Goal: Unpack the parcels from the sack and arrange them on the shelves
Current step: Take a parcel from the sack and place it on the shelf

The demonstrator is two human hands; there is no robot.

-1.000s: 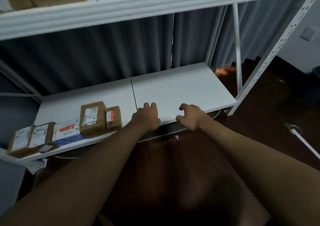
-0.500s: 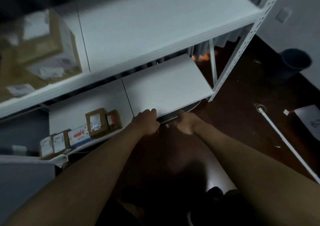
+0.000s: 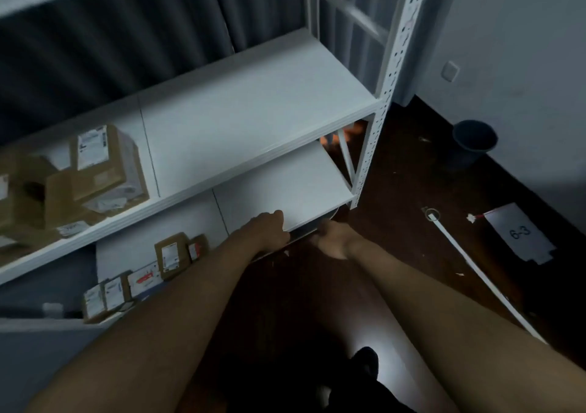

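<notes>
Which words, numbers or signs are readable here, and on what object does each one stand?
"6-3": handwritten on the white sheet lying on the floor at right.
White labels on the upper-shelf parcels: blurred, unreadable.
Labels on the lower-shelf parcels: too small and blurred; one shows a red mark, no legible text.

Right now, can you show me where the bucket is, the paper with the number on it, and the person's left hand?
Bucket [image 3: 474,141]: head view, on its dark rim and side.
Paper [image 3: 520,236]: head view, on the sheet beside the written number.
Left hand [image 3: 269,227]: head view, on the back of the hand at the shelf edge.
</notes>
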